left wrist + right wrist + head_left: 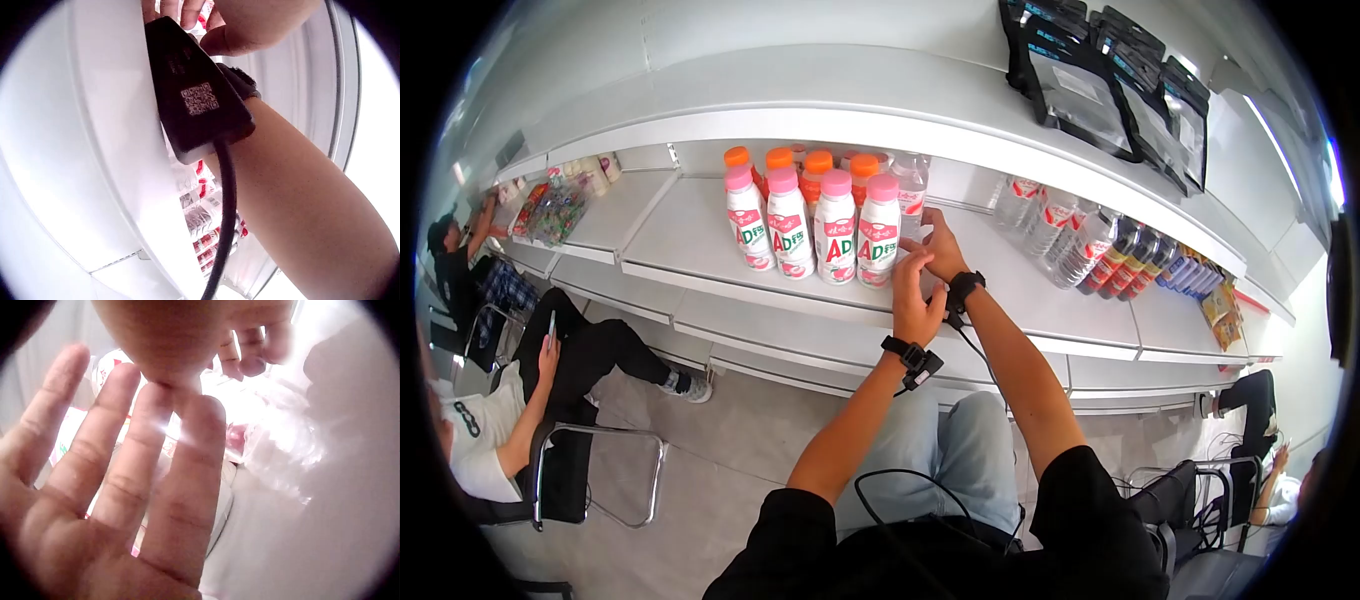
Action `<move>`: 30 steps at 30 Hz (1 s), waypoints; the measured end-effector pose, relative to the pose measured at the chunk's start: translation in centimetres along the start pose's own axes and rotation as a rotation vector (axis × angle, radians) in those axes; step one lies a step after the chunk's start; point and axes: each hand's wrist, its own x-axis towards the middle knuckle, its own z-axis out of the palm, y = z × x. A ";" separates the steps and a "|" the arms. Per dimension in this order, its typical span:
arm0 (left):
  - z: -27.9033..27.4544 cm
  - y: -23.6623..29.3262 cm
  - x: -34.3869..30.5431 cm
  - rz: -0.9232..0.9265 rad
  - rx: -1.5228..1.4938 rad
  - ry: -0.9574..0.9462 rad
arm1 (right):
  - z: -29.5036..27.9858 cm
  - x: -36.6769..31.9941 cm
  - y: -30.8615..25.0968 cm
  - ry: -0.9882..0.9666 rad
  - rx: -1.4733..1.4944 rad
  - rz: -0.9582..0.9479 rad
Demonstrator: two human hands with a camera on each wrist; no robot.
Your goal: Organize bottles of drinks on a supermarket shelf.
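Observation:
In the head view, my left hand (917, 298) and right hand (943, 252) overlap at the right end of a group of bottles on the shelf (690, 240). Several white AD milk drink bottles (837, 240) with pink caps stand upright there, with orange-capped bottles (818, 172) behind them. A clear water bottle (912, 180) stands just beyond my right fingertips. Straight, spread fingers of the right hand fill the right wrist view, palm toward the camera and nothing in it. Above them appear the left hand's fingers (252, 359), loosely bent and holding nothing visible.
To the right stand clear water bottles (1055, 225), dark bottles with red labels (1125, 262) and yellow packets (1222, 315). An upper shelf edge (820, 125) overhangs the bottles, with black pouches (1090, 90) above. A seated person (500, 430) is at left. Cables hang from my wrists.

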 end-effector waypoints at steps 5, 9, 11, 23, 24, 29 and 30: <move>0.0 0.5 0.2 0.046 0.046 -0.055 | -1.8 -1.1 2.3 0.017 0.099 -0.009; 2.2 -0.8 1.4 -0.074 0.034 -0.170 | -5.9 -3.0 2.8 0.056 0.043 0.013; 4.6 -3.8 2.8 -0.201 -0.128 -0.316 | -7.6 -3.6 4.1 0.085 0.057 0.010; 17.3 -9.0 5.0 -0.423 -0.493 -0.517 | -10.1 -4.6 12.3 0.626 0.177 0.125; 17.4 -9.0 5.2 -0.411 -0.459 -0.541 | -10.2 -4.6 12.7 0.639 0.163 0.098; 15.9 -7.2 5.3 -0.435 -0.363 -0.554 | -10.1 -4.3 13.3 0.599 0.180 0.071; 16.0 -6.9 5.0 -0.443 -0.340 -0.536 | -10.3 -4.4 12.4 0.597 0.217 0.109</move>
